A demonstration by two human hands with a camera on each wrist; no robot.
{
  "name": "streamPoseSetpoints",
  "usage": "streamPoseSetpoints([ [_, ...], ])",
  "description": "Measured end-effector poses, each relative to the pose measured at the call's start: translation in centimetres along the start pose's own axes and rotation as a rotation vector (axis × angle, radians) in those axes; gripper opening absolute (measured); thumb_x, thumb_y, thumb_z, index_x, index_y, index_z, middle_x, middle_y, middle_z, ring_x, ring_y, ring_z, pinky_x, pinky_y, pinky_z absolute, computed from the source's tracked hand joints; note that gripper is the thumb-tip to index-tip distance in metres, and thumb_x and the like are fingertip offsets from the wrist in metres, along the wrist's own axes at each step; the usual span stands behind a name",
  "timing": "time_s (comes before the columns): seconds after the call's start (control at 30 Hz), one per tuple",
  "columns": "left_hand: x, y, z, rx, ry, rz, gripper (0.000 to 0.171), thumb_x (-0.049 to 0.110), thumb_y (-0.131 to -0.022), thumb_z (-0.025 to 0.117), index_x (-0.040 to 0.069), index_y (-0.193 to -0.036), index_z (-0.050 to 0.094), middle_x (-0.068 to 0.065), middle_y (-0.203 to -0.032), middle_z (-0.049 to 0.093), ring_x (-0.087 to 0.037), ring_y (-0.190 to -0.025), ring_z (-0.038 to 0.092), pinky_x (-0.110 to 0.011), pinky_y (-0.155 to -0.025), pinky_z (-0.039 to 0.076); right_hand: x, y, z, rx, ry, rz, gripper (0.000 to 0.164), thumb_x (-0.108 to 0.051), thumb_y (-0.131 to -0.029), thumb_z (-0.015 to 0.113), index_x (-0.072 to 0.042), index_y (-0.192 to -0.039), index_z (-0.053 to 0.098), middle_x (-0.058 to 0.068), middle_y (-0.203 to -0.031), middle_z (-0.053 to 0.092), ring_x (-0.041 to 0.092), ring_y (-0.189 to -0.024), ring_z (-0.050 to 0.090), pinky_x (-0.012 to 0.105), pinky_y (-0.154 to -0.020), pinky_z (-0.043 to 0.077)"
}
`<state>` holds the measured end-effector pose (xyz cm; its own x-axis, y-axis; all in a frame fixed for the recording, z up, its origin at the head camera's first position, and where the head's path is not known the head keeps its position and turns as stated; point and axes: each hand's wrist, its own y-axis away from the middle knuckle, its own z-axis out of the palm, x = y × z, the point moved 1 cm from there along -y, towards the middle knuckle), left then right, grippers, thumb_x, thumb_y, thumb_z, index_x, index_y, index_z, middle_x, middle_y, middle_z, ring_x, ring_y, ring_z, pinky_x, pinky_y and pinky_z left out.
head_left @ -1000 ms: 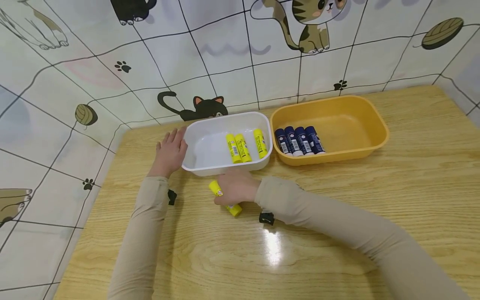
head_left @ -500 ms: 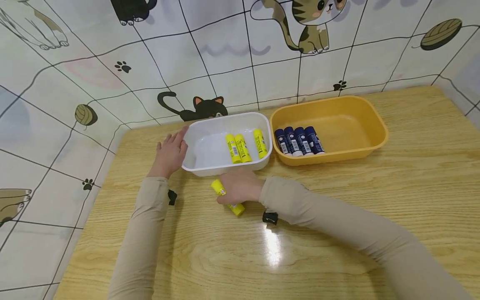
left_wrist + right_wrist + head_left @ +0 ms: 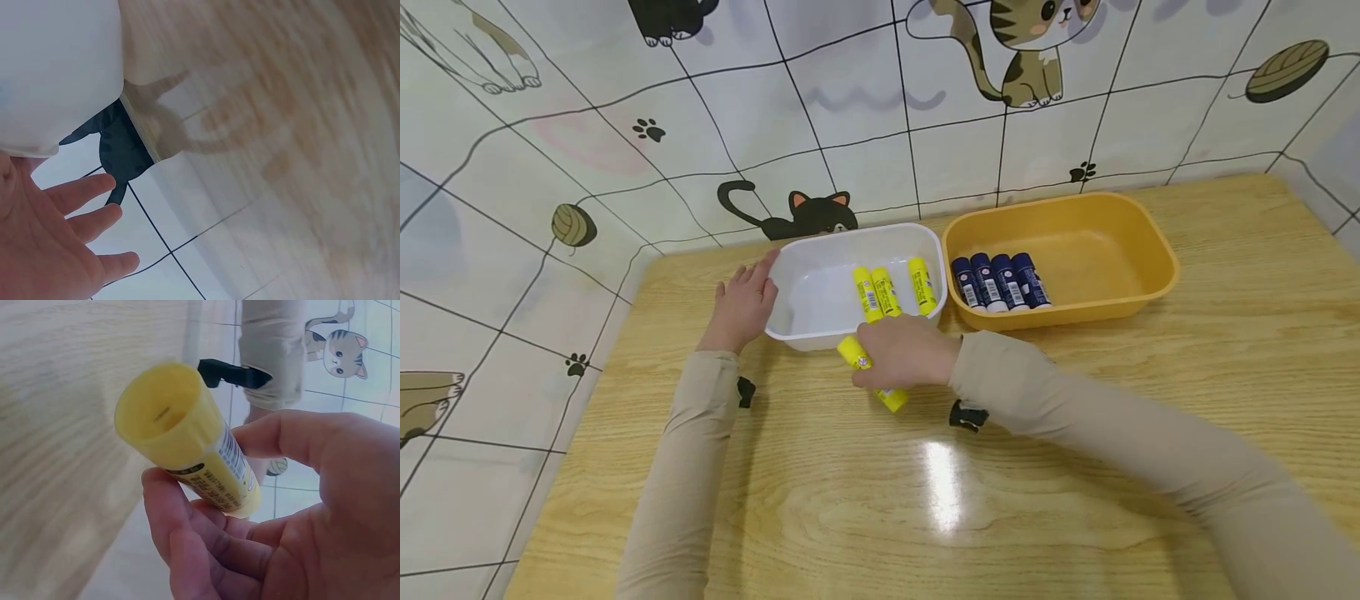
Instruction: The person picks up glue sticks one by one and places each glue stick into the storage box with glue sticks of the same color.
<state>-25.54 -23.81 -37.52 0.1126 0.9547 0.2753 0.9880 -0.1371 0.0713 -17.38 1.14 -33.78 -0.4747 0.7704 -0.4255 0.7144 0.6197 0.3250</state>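
Observation:
In the head view my right hand [image 3: 904, 350] grips a yellow glue stick [image 3: 854, 352] just in front of the white bin. The right wrist view shows the same glue stick [image 3: 194, 434] between thumb and fingers, its hollow end towards the camera. My left hand [image 3: 742, 307] rests with extended fingers at the left end of the white bin [image 3: 812, 340]. In the left wrist view the left hand [image 3: 62, 231] has its fingers spread beside the bin wall [image 3: 62, 75]. Several yellow glue sticks [image 3: 922, 285] lie in the bin's right half.
Right of the white bin, touching it, stands an orange bin [image 3: 1101, 258]. Several dark blue glue sticks [image 3: 1007, 282] lie side by side at its left end. Both bins stand on a wooden table [image 3: 820, 500] against a cat-patterned wall covering [image 3: 865, 108].
My right hand has moved right and towards the bins with the yellow glue stick in its grip. The left hand stays at the white bin.

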Motion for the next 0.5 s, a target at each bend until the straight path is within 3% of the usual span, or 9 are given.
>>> streamPoseSetpoints([
  [0.5, -0.2, 0.0, 0.1, -0.003, 0.009, -0.006, 0.054, 0.027, -0.103, 0.018, 0.020, -0.156, 0.017, -0.022, -0.156, 0.021, -0.045, -0.142, 0.013, -0.067, -0.108, 0.003, 0.7, 0.9, -2.1, 0.040, -0.028, 0.013, 0.026, -0.036, -0.089, 0.062, -0.011, -0.089, 0.054, 0.003, -0.071, 0.058, 0.014, -0.056, 0.058, 0.026, -0.048, 0.046],
])
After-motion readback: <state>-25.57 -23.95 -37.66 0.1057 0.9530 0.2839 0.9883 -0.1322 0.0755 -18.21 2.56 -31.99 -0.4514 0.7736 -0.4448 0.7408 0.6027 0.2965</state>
